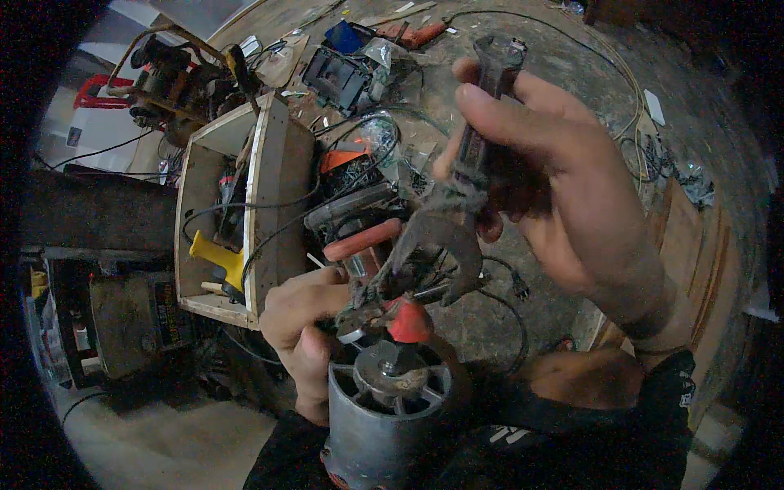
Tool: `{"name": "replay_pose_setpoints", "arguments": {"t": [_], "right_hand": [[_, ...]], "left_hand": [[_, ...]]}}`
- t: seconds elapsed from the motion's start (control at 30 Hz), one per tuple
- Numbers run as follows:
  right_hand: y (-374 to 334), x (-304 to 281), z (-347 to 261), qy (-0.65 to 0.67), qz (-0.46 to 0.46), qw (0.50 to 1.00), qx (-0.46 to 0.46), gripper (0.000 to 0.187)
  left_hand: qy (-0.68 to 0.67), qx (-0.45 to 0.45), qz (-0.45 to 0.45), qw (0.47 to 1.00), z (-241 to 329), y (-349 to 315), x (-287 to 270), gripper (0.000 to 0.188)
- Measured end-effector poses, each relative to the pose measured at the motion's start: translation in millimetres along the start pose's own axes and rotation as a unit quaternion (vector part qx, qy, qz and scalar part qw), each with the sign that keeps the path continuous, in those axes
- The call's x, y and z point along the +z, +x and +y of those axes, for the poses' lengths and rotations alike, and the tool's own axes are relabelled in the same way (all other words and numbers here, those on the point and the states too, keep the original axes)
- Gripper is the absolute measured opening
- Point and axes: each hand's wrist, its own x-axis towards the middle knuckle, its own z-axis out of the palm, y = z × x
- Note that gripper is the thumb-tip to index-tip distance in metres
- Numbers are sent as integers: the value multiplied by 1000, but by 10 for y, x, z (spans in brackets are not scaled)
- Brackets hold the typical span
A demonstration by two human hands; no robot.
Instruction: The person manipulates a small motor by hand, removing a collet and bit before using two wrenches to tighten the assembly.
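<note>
My right hand (563,155) is closed around a dark metal wrench (483,110), held upright with its open jaw at the top. A frayed grey cloth strip (425,224) loops round the wrench's lower part and trails down to my left hand (306,327). The left fingers are curled on the strip's lower end, beside a red-tipped piece (408,321) whose kind I cannot make out. Below them, a grey cylindrical motor housing (388,441) stands upright between my legs, its vented end and centre nut (396,357) facing up.
At left stands a wooden box (282,188) with tools and a yellow-handled tool (219,260). Beyond it sits a framed machine (167,86). Black cables, a dark open case (336,80), a tray of screws (351,171) and an orange power tool (412,35) litter the floor. Planks (694,261) lie at right.
</note>
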Motion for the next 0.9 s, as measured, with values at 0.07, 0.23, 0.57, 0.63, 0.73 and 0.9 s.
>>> {"name": "replay_pose_setpoints", "arguments": {"t": [0.07, 0.23, 0.57, 0.63, 0.73, 0.9], "right_hand": [[11, 13, 34, -36, -13, 999, -35, 40], [45, 30, 129, -91, 3, 994, -62, 41], [17, 27, 394, -35, 20, 997, 61, 36], [8, 76, 386, -38, 35, 996, 70, 35], [12, 16, 443, -45, 27, 995, 80, 33], [87, -37, 776, -37, 24, 998, 38, 19]], "left_hand": [[-27, 4, -31, 999, -24, -2, -122, 71], [57, 147, -36, 987, -303, 117, -180, 72], [186, 326, -229, 898, -84, 608, -477, 75], [160, 329, -256, 895, -60, 673, -461, 61], [106, 338, -259, 899, -184, 678, -322, 37], [-82, 382, -372, 842, -605, 831, -222, 63]]}}
